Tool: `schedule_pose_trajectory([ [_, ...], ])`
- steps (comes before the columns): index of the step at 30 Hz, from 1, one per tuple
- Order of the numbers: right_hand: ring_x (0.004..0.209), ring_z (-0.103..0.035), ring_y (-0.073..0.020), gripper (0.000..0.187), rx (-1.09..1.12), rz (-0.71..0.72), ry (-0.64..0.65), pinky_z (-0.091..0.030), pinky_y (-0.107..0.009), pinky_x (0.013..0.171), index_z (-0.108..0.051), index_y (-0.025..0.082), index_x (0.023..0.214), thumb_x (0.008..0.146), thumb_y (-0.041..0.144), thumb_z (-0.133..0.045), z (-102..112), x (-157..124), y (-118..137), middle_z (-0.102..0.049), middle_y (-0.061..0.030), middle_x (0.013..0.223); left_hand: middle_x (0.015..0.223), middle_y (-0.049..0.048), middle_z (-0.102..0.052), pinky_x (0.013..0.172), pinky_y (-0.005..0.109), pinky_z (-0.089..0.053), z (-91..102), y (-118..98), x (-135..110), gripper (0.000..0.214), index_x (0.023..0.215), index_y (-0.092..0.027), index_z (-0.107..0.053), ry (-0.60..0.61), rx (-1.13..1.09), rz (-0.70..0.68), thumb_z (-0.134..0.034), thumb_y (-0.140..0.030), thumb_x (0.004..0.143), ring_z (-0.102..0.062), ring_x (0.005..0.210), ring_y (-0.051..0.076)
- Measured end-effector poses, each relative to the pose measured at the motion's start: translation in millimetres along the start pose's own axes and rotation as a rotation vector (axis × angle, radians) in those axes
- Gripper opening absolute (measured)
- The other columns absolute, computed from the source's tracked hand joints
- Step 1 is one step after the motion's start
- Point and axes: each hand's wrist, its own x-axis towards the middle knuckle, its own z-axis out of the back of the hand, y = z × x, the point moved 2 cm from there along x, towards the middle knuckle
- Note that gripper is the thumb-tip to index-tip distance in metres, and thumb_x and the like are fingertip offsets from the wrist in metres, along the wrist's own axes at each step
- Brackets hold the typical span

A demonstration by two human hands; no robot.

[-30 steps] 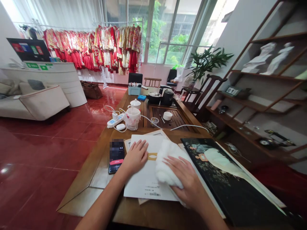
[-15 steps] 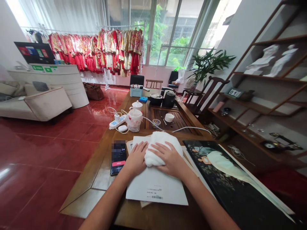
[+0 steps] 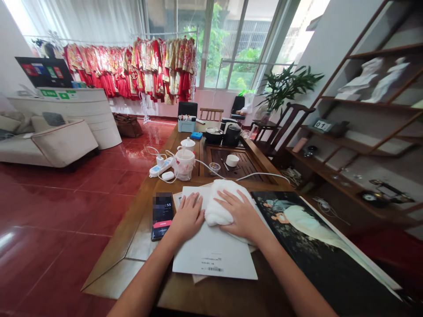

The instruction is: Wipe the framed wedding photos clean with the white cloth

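Observation:
My right hand (image 3: 240, 215) lies over a bunched white towel (image 3: 220, 211), its fingers spread across the top and the thumb along the near edge, gripping it. Beneath the towel is a flat white board or booklet (image 3: 214, 251) with small print and a barcode at its near edge. My left hand (image 3: 187, 215) rests palm down on the left part of this white board, fingers stretched out, just left of the towel and holding nothing. Other flat pieces partly show under the board. A phone (image 3: 161, 215) with a lit screen lies left of my left hand.
A large dark picture panel (image 3: 310, 237) lies on the right of the wooden table (image 3: 112, 268). Beyond the board stand a wrapped white cup (image 3: 184, 165), a power strip (image 3: 161, 167), a small white bowl (image 3: 232, 160) and a tea tray (image 3: 261, 167). A white cable crosses the table.
My right hand has slid the towel a little to the right, away from my left hand. The left hand stays on the white board.

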Motion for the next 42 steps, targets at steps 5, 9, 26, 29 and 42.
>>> schedule_pose_trajectory([
  [5, 0.132, -0.039, -0.0299, 0.065, -0.022, -0.031, -0.029, -0.017, -0.054, 0.110, -0.050, 0.025, 0.134, 0.074, 0.047, -0.062, 1, -7, -14, -0.046, -0.0101, 0.143, 0.150, 0.0118, -0.037, 0.117, 0.051, -0.017, -1.3, -1, 0, 0.048, 0.140, -0.017, -0.038, -0.010, 0.010, 0.012, -0.032, -0.034, 0.097, -0.026, 0.141, 0.025],
  [9, 0.134, -0.037, -0.0301, 0.067, 0.014, 0.004, 0.004, -0.013, -0.054, 0.112, -0.049, 0.025, 0.135, 0.073, 0.047, -0.063, 3, 2, -3, -0.046, -0.0099, 0.144, 0.149, 0.0121, -0.037, 0.117, 0.050, -0.017, -2.1, -1, 1, 0.048, 0.141, -0.016, -0.038, 0.001, 0.020, 0.009, -0.032, -0.033, 0.096, -0.026, 0.141, 0.025],
  [26, 0.133, -0.040, -0.0273, 0.063, 0.081, -0.063, -0.035, -0.016, -0.052, 0.111, -0.049, 0.025, 0.135, 0.076, 0.045, -0.059, 2, -10, -11, -0.047, -0.0078, 0.143, 0.150, 0.0127, -0.035, 0.117, 0.047, -0.017, -1.8, -2, 0, 0.048, 0.140, -0.014, -0.038, -0.001, 0.038, 0.006, -0.030, -0.033, 0.097, -0.025, 0.142, 0.024],
  [29, 0.133, -0.039, -0.0281, 0.065, 0.066, -0.058, -0.025, -0.015, -0.053, 0.112, -0.050, 0.025, 0.134, 0.073, 0.045, -0.061, 3, -9, -8, -0.046, -0.0076, 0.143, 0.151, 0.0132, -0.034, 0.117, 0.048, -0.017, -1.1, -4, 0, 0.048, 0.141, -0.013, -0.038, 0.008, 0.049, 0.010, -0.029, -0.033, 0.098, -0.025, 0.142, 0.024],
  [42, 0.132, -0.041, -0.0279, 0.066, 0.126, 0.037, 0.012, -0.014, -0.052, 0.112, -0.053, 0.027, 0.130, 0.071, 0.054, -0.063, 3, 5, 9, -0.049, -0.0056, 0.142, 0.151, 0.0135, -0.034, 0.117, 0.048, -0.017, 0.6, -2, -1, 0.048, 0.142, -0.012, -0.037, 0.037, 0.071, -0.002, -0.029, -0.028, 0.097, -0.027, 0.141, 0.024],
])
